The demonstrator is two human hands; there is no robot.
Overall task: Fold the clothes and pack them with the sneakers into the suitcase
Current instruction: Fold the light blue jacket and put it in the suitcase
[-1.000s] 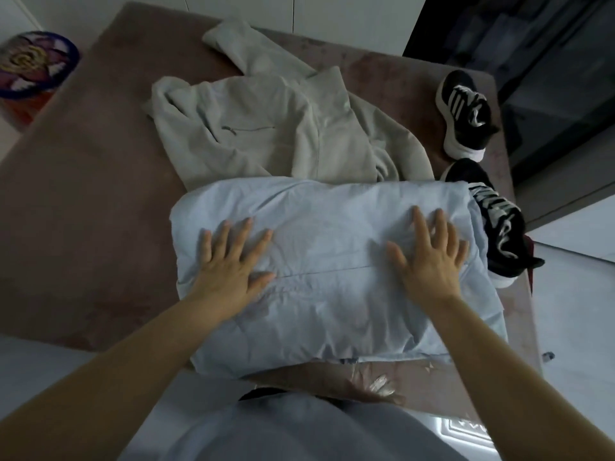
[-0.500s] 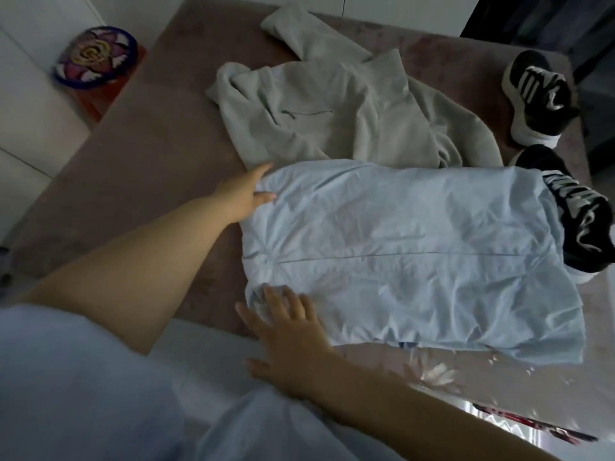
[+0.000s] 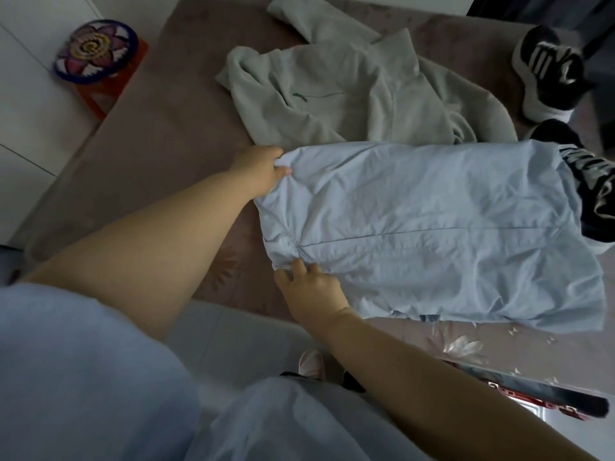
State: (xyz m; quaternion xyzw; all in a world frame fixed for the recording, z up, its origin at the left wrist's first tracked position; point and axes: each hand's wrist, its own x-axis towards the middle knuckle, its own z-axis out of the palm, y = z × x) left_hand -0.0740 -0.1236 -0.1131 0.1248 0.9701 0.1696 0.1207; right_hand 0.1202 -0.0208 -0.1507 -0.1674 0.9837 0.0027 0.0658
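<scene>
across the mauve surface (image 3: 149, 144) lay the half-folded blue shirt (image 3: 432, 227); left hand (image 3: 263, 168) and right hand (image 3: 309, 287) had moved from flattening it to pinching its left-end corners, seemingly for another fold.

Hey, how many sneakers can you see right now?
2. The far sneaker sits at the far right corner of the surface. The near sneaker lies just in front of it, partly covered by the light blue garment. The clothes could hide more.
</scene>
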